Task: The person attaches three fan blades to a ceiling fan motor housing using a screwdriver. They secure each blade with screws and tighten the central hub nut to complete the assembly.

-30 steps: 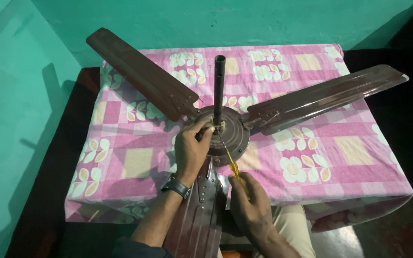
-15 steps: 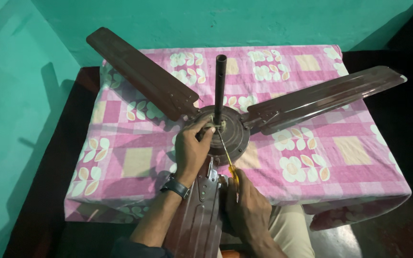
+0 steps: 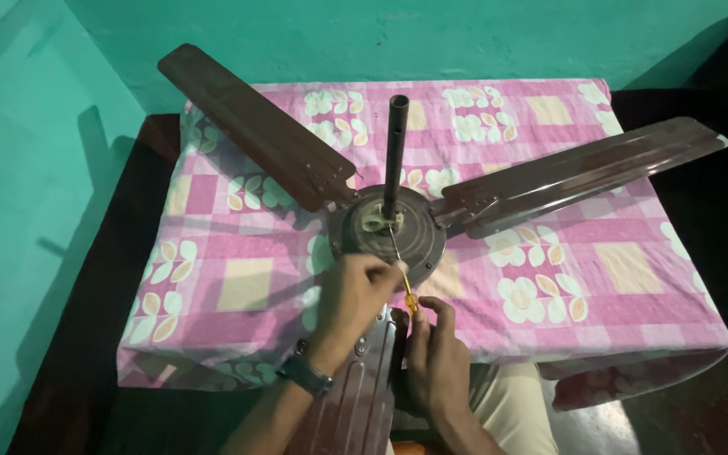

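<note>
Centrally placed: fan [image 3: 391, 232], a brown three-bladed ceiling fan lying on the tabletop [image 3: 549, 278], which carries a pink patterned cloth; its hub sits near the middle, towards the near edge.
Rod: rod [image 3: 396, 156] stands upright from the hub.
Blades: two reach towards the far-left corner and the right edge; the third overhangs the near edge, passing between the person's forearms.
Screwdriver: screwdriver [image 3: 402, 274], thin shaft with a yellow-orange handle, tip at the hub beside the base of the rod.
Left hand: left hand [image 3: 355, 291] curled, resting on the near rim of the hub, its fingertips closed about the shaft just above the handle.
Right hand: right hand [image 3: 436, 354] partly closed, thumb and forefinger pinching the handle from below.
Step in hand: judged to be work on a fastener at the hub top; whether the tip is seated cannot be told.
Next move calls for: a steady hub, the shaft kept in line with the fastener, and a turn from the right fingers without slipping towards the rod.
</note>
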